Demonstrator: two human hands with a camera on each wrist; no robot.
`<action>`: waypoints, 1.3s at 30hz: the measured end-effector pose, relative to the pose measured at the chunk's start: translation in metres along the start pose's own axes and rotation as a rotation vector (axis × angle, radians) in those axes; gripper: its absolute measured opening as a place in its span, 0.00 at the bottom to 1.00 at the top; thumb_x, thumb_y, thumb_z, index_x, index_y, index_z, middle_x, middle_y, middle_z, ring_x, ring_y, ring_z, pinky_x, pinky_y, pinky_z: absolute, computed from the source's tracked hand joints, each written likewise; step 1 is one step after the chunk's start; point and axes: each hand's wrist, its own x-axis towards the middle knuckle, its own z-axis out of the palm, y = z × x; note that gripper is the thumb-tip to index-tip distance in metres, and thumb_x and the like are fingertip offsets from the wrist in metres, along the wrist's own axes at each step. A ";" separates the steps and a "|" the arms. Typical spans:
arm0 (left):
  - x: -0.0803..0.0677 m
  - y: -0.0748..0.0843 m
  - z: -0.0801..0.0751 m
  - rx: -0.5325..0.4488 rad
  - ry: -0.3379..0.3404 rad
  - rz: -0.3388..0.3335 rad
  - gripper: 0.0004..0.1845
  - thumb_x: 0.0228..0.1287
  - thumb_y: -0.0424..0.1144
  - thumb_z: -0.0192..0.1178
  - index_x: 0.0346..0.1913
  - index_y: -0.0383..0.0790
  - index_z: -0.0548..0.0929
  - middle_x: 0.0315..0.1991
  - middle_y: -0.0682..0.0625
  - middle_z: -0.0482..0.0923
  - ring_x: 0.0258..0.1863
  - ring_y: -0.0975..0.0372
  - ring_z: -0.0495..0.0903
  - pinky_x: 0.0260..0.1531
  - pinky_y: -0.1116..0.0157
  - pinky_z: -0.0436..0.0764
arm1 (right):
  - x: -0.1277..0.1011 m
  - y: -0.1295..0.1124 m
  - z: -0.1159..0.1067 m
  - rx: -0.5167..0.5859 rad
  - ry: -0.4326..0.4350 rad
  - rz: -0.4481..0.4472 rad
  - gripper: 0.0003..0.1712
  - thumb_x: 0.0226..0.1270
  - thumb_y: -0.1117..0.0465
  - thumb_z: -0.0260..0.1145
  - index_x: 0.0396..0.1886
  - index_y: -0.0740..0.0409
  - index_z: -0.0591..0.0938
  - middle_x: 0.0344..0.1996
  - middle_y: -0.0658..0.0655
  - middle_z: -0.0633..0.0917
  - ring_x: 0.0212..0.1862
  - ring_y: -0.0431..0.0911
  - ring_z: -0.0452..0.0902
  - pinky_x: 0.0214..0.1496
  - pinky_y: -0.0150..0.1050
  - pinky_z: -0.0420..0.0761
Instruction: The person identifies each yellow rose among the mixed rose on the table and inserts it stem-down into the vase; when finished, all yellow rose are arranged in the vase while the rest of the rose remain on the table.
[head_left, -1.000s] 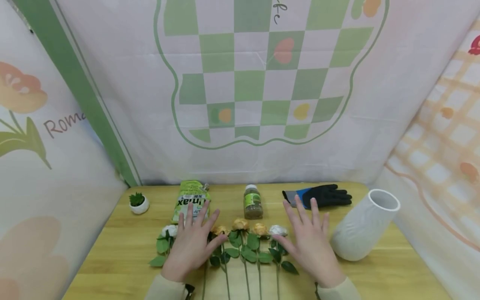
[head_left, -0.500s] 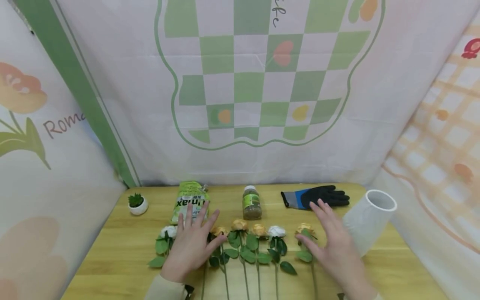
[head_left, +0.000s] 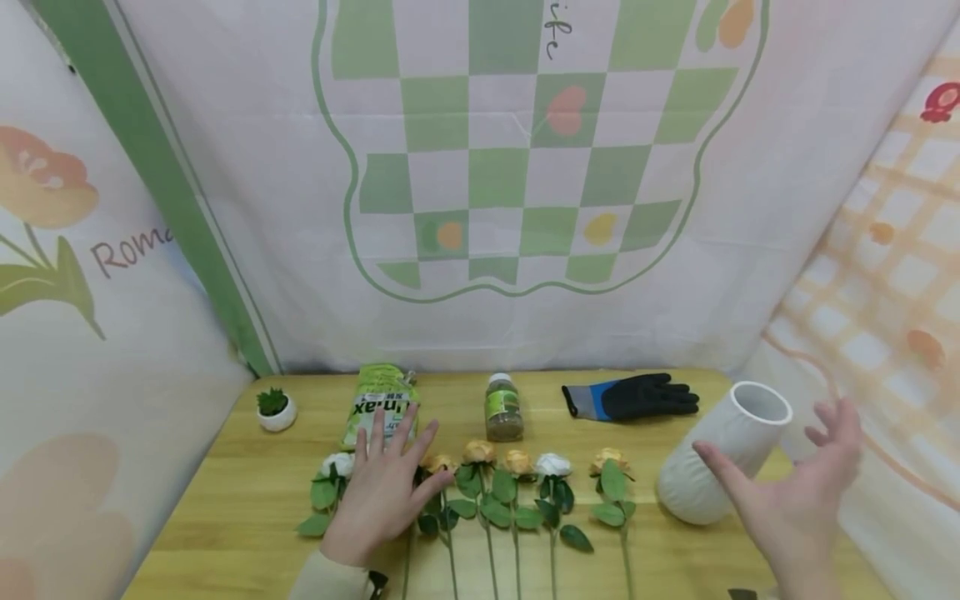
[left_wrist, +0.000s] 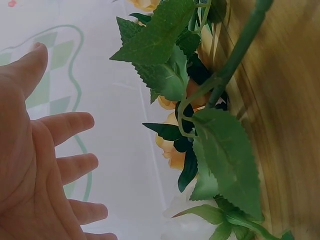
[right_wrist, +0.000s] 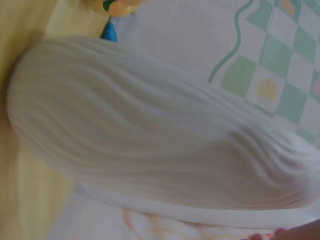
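While the left hand (head_left: 382,492) lies flat with spread fingers on the flowers (head_left: 495,483) in the middle of the counter (head_left: 225,517), the right hand (head_left: 795,500) is open, fingers spread, just beside the white vase (head_left: 720,458), which stands at the right of the flowers.

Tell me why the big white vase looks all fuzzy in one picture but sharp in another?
In the right wrist view the vase fills the picture from very close and is soft and smeared. In the head view the vase sits farther off and looks crisp, under even light with faint shadows, though the backdrop bends toward the edges. In the left wrist view the leaves are sharp, the left hand slightly soft.
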 end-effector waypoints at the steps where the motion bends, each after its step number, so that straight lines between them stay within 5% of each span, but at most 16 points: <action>1: 0.000 0.000 0.000 -0.006 0.001 -0.001 0.42 0.77 0.73 0.50 0.86 0.58 0.64 0.89 0.48 0.43 0.84 0.35 0.30 0.77 0.26 0.42 | 0.002 0.006 -0.002 -0.013 -0.077 0.072 0.82 0.48 0.62 0.91 0.90 0.39 0.41 0.84 0.58 0.56 0.79 0.52 0.56 0.81 0.46 0.57; 4: -0.001 0.000 -0.001 -0.022 0.002 -0.004 0.41 0.77 0.71 0.53 0.85 0.58 0.65 0.89 0.48 0.44 0.84 0.35 0.30 0.76 0.26 0.42 | 0.006 0.022 -0.004 -0.046 -0.268 0.209 0.76 0.59 0.58 0.87 0.90 0.40 0.40 0.84 0.66 0.56 0.82 0.63 0.53 0.83 0.67 0.52; 5: -0.001 0.000 -0.001 -0.023 0.003 -0.004 0.41 0.77 0.71 0.53 0.85 0.57 0.65 0.89 0.47 0.44 0.84 0.35 0.30 0.76 0.26 0.43 | 0.007 0.028 -0.004 -0.062 -0.303 0.211 0.73 0.61 0.57 0.86 0.91 0.43 0.44 0.83 0.69 0.60 0.81 0.61 0.57 0.83 0.65 0.55; 8: -0.002 0.000 -0.002 -0.016 0.013 0.000 0.41 0.77 0.71 0.53 0.85 0.57 0.65 0.89 0.48 0.44 0.84 0.36 0.31 0.76 0.26 0.44 | 0.006 0.041 -0.004 -0.093 -0.330 0.205 0.59 0.62 0.55 0.86 0.86 0.47 0.60 0.73 0.66 0.74 0.70 0.42 0.72 0.77 0.40 0.72; 11: -0.004 -0.001 -0.003 0.008 0.056 0.024 0.42 0.75 0.69 0.60 0.85 0.55 0.66 0.88 0.46 0.46 0.84 0.33 0.39 0.77 0.28 0.50 | 0.007 0.045 -0.003 -0.114 -0.316 0.190 0.53 0.62 0.55 0.86 0.82 0.48 0.67 0.66 0.64 0.79 0.56 0.25 0.71 0.56 0.17 0.74; 17: -0.017 -0.005 -0.004 0.066 0.127 0.056 0.44 0.66 0.61 0.75 0.80 0.49 0.73 0.70 0.40 0.76 0.64 0.41 0.76 0.63 0.41 0.79 | 0.008 0.042 -0.004 -0.114 -0.327 0.208 0.54 0.63 0.53 0.85 0.83 0.48 0.66 0.69 0.70 0.77 0.60 0.29 0.73 0.54 0.15 0.73; 20: -0.027 -0.006 -0.003 0.024 0.054 0.030 0.43 0.65 0.59 0.76 0.79 0.46 0.75 0.58 0.43 0.82 0.53 0.48 0.82 0.55 0.47 0.84 | 0.008 0.042 -0.005 -0.115 -0.334 0.219 0.55 0.63 0.53 0.85 0.84 0.47 0.65 0.71 0.71 0.76 0.62 0.31 0.73 0.55 0.16 0.73; 25: -0.038 -0.006 0.000 -0.111 -0.088 -0.047 0.40 0.66 0.55 0.77 0.77 0.45 0.77 0.54 0.43 0.86 0.46 0.50 0.87 0.47 0.45 0.88 | 0.010 0.043 -0.005 -0.114 -0.320 0.209 0.54 0.62 0.53 0.86 0.83 0.50 0.66 0.69 0.72 0.77 0.56 0.26 0.71 0.52 0.14 0.73; 33: -0.039 -0.013 0.021 -0.160 -0.195 -0.125 0.37 0.63 0.50 0.79 0.73 0.41 0.81 0.53 0.39 0.87 0.48 0.45 0.87 0.50 0.38 0.86 | 0.009 0.042 -0.006 -0.131 -0.331 0.214 0.56 0.62 0.52 0.86 0.84 0.53 0.64 0.71 0.73 0.77 0.62 0.34 0.74 0.53 0.14 0.72; 39: -0.037 -0.016 0.029 -0.305 -0.313 -0.092 0.38 0.62 0.45 0.80 0.72 0.33 0.80 0.34 0.54 0.85 0.32 0.61 0.83 0.35 0.55 0.86 | 0.008 0.042 -0.006 -0.133 -0.332 0.213 0.55 0.62 0.51 0.86 0.82 0.55 0.65 0.71 0.71 0.77 0.66 0.41 0.75 0.54 0.15 0.72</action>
